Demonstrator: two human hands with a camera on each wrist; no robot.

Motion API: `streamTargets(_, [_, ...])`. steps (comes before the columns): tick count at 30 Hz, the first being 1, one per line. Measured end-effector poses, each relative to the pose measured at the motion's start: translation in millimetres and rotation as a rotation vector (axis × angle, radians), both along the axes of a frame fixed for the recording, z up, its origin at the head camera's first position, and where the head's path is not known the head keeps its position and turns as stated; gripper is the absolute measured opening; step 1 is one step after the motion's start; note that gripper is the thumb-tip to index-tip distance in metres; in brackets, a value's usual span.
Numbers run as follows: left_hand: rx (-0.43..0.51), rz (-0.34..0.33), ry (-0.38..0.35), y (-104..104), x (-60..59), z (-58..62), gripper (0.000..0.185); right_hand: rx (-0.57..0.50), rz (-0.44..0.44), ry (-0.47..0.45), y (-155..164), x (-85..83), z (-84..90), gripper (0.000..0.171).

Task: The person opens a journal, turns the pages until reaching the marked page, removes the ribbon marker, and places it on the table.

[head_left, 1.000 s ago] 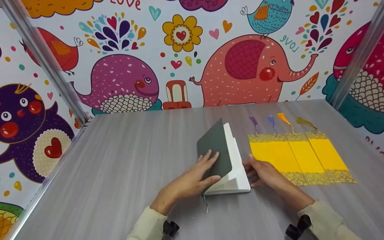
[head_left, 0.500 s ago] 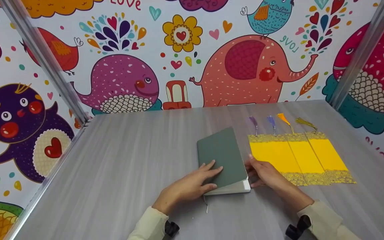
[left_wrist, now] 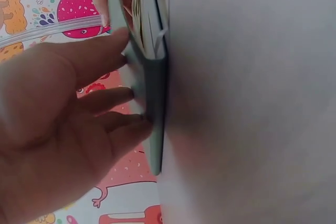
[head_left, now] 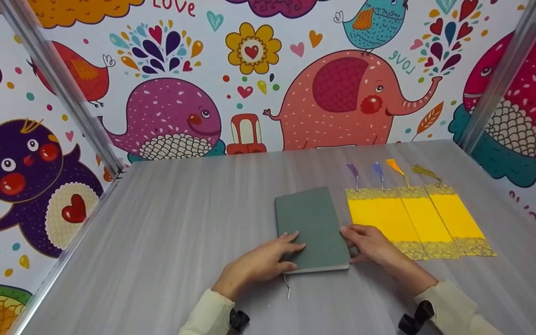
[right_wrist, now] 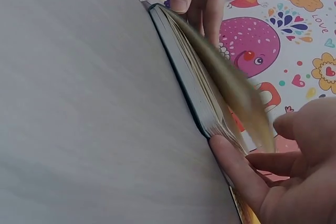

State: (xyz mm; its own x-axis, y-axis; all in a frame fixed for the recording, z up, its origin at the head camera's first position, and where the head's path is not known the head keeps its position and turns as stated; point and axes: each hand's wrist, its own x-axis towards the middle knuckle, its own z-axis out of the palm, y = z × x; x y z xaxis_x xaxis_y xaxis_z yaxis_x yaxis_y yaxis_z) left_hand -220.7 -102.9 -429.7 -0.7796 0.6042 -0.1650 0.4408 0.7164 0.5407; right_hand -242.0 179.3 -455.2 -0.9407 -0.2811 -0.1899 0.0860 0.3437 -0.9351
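Note:
A grey-green notebook (head_left: 317,218) lies on the table, its front cover folded down over the pages. My left hand (head_left: 263,261) rests on the lower left of the cover, fingers spread and nearly straight. At the opposite edge, my right hand (head_left: 374,244) holds the notebook, thumb at the cover's rim and fingers curled against the side. The right wrist view catches the cover (right_wrist: 231,72) slightly raised over the cream pages (right_wrist: 197,72), with a fingertip against the page block. A thin ribbon marker (head_left: 288,289) trails from the notebook's bottom near the spine.
Several yellow bookmarks (head_left: 379,218) with patterned gold ends lie side by side right of the notebook. Their purple, blue, orange and olive tassels (head_left: 394,167) point toward the back wall. Cartoon-printed panels with metal posts (head_left: 70,93) border the grey table (head_left: 179,232).
The notebook's front cover has swung down to the right from half-raised to nearly flat, the left hand following it. The right thumb has come down onto the cover's edge.

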Motion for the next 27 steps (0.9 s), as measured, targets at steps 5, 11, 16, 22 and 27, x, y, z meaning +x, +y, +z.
streamTargets(5, [-0.005,0.016,-0.019,-3.4,0.3,2.0,0.049,0.063,0.011,0.036,0.4,2.1,-3.4,0.056])
streamTargets(11, [-0.012,0.024,-0.019,-3.8,1.3,1.0,0.047,0.085,0.008,0.068,0.8,2.7,-5.3,0.061])
streamTargets(16, [0.004,0.013,-0.017,-3.1,1.6,0.6,0.045,0.093,0.030,0.092,2.2,3.9,-4.6,0.064])
streamTargets(22, [0.019,0.025,-0.036,-2.5,-0.7,3.4,0.045,0.096,0.019,0.099,0.9,3.0,-1.0,0.063])
streamTargets(27, [0.019,0.021,-0.040,-3.3,-0.5,2.7,0.046,0.090,0.010,0.087,-1.6,2.0,-2.7,0.065])
